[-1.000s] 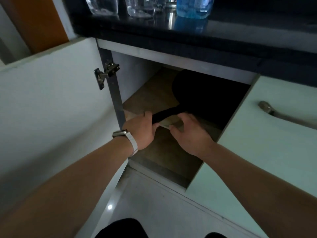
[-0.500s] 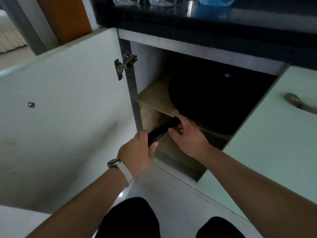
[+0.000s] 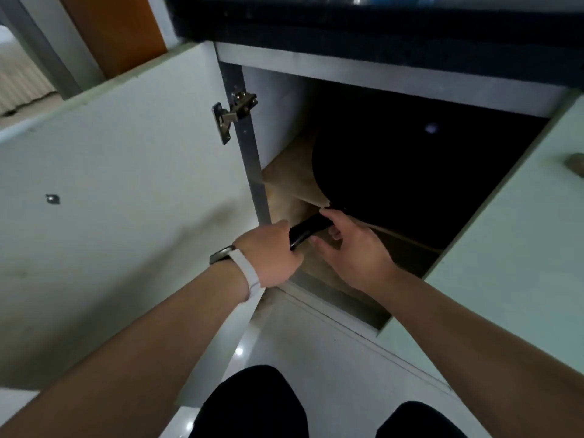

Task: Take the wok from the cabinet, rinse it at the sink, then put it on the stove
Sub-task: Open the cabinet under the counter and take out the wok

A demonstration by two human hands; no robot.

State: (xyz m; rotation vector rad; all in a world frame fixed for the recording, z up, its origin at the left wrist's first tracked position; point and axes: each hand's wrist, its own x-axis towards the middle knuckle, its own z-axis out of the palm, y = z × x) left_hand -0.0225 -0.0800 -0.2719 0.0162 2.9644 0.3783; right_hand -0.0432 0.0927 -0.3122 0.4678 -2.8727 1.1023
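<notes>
Black wok [image 3: 410,172] sits on the cabinet [image 3: 379,71] shelf [image 3: 290,172]. Left hand [image 3: 271,254] fingers wrap its handle [image 3: 308,230], right hand [image 3: 354,251] fingers grip it too, closer in.

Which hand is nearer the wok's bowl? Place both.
Right. The right hand holds the handle next to the wok's bowl; the left hand grips the handle's outer end.

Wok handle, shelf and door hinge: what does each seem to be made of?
The wok handle is black and glossy, probably plastic: a light streak runs along it. The shelf is matte tan board, wood or laminate; too dim to tell. The hinge is bare silvery metal with bright glints.
</notes>
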